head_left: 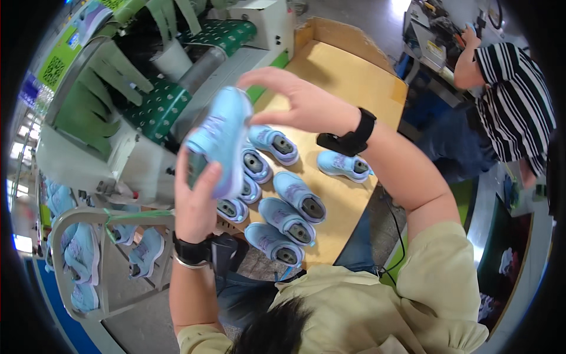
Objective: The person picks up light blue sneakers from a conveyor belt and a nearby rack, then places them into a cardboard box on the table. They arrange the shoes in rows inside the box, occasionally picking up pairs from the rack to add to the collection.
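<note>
A light blue sneaker (221, 127) with purple laces and a pale lilac sole is raised, toe up and slightly blurred. My left hand (197, 197) is closed around its heel end. Beside the toe, my right hand (295, 100) has its thumb and fingers apart in a curve. Its fingertips come up to the toe's edge; I cannot tell whether they touch. Below, several matching sneakers stand on a tan board (348, 82), among them a front sneaker (274, 243) and a lone sneaker (342, 165) at the right. Dark forms fill their openings.
A machine with a green dotted conveyor belt (154, 109) and hanging green strips (109, 76) stands at the left. More blue sneakers (82, 251) sit on a rack with a grey metal frame (106, 295). At the far right, another person in a striped shirt (513, 100) works at a bench.
</note>
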`<state>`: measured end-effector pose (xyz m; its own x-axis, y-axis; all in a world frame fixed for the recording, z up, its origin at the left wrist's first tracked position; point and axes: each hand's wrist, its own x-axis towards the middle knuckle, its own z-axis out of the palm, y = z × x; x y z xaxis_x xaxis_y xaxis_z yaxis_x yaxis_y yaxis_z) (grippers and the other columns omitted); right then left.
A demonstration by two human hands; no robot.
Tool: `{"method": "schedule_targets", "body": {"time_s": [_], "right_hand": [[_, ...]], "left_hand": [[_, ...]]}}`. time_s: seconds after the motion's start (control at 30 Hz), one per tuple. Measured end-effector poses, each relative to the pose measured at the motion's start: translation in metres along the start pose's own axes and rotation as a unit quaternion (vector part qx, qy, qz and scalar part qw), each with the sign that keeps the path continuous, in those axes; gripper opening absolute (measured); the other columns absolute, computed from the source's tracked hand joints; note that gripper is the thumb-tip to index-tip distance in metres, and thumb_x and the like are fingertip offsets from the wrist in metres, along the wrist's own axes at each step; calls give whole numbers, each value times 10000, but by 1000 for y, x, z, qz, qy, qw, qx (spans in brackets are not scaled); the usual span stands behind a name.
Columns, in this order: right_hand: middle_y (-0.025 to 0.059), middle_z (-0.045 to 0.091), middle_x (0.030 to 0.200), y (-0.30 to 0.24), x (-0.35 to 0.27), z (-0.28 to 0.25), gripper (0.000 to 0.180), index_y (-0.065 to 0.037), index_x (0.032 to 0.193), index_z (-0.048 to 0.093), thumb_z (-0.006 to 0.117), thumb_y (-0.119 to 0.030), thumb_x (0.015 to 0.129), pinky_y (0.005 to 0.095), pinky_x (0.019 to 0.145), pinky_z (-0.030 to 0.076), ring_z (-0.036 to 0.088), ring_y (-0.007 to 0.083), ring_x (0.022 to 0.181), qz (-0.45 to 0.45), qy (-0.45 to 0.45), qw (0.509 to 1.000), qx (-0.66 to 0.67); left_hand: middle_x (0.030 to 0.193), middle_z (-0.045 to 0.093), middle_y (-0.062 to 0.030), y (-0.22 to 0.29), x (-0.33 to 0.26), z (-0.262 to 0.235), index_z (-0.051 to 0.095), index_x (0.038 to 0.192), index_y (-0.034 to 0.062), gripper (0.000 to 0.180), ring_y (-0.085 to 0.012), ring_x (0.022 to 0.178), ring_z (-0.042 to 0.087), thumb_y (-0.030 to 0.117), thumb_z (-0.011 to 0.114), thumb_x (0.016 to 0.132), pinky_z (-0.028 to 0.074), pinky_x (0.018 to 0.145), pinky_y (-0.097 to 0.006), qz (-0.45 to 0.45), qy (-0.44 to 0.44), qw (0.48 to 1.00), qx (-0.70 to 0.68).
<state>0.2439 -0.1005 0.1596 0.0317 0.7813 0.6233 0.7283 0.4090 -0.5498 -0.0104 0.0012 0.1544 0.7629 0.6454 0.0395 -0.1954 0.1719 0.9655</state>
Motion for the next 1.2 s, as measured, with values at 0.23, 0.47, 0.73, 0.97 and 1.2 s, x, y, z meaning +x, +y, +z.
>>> {"method": "schedule_targets", "body": {"time_s": [0.23,0.47,0.73,0.97,1.2], "right_hand": [[251,486,1494,83,-130,91,925,-69,1617,273,748,-39,824,400,1168,392,504,352,1377,302,-129,939,101],[288,512,1471,94,-119,121,848,-84,1593,331,731,-110,846,402,1157,402,515,395,1369,297,-14,952,73],[232,628,1290,43,35,14,688,-116,1468,396,751,-165,881,407,1028,494,624,297,1207,216,157,958,100],[315,551,1415,201,162,32,740,-271,1541,424,687,-77,877,475,1079,486,562,434,1322,139,190,942,-240],[327,383,1566,117,112,107,717,-261,1472,552,759,-161,793,565,1140,412,453,533,1379,94,-18,956,-276]], "left_hand": [[1405,504,-160,37,109,-25,353,1511,-31,733,-287,1270,529,136,715,897,379,1134,-373,236,269,930,90],[1518,383,-303,-20,200,-79,387,1459,-54,649,-476,1426,363,134,659,902,268,1216,-498,359,383,747,408],[1692,84,-297,-39,64,-54,226,1638,77,837,-511,1555,99,379,668,994,152,1238,-591,202,154,833,492],[1701,222,-184,-133,9,-48,402,1591,171,792,-454,1558,181,601,589,952,190,1167,-731,21,-38,694,719],[1615,411,-185,-142,2,-65,465,1538,144,753,-417,1508,330,602,584,952,293,1104,-736,14,-3,703,711]]}}
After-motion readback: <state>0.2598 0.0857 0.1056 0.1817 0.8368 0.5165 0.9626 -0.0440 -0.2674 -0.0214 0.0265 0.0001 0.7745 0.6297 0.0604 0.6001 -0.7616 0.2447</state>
